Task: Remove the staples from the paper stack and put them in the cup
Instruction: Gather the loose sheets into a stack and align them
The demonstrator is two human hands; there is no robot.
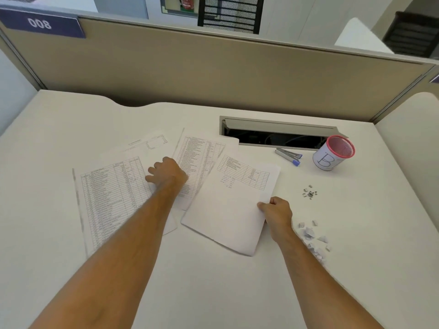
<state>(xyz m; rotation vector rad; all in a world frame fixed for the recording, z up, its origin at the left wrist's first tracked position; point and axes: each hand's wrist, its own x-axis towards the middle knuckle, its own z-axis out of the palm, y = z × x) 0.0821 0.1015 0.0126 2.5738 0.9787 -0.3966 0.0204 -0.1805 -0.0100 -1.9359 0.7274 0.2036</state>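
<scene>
Printed paper sheets lie spread over the white desk: a left sheet (111,198), a middle sheet (202,153) and a right sheet (228,210). My left hand (167,173) rests knuckles-up with curled fingers on the papers between the left and middle sheets. My right hand (276,211) pinches the right edge of the right sheet. A small heap of removed staples (309,193) lies on the desk to the right of the sheets. The cup (332,153), white with a pink mesh rim, stands at the back right.
A silver and blue staple remover (288,156) lies left of the cup. Torn paper bits (312,236) are scattered beside my right forearm. An open cable slot (278,136) runs along the back of the desk, below the beige partition (213,67).
</scene>
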